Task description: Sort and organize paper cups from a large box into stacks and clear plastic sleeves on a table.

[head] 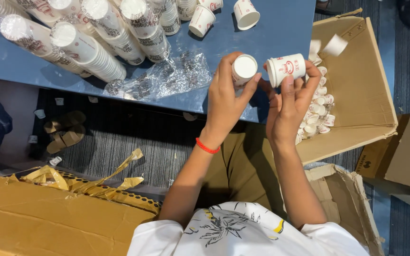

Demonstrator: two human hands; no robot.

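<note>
Above the blue worktop [281, 23], the left hand [224, 102] grips one small paper cup [244, 69] and the right hand [290, 102] grips a second paper cup [286, 68], an open cardboard box [357, 90] just beyond the right hand.

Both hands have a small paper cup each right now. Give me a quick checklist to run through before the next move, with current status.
1. Left hand grips a small cup: ok.
2. Right hand grips a printed cup, lying sideways: ok.
3. The two cups are apart, not nested: ok.
4. Open cardboard box at the right has room beside its loose cups: ok.
5. Cups undamaged inside: cannot tell.
6. Blue table edge free of plastic wrap: not ok, wrap lies there.
</note>
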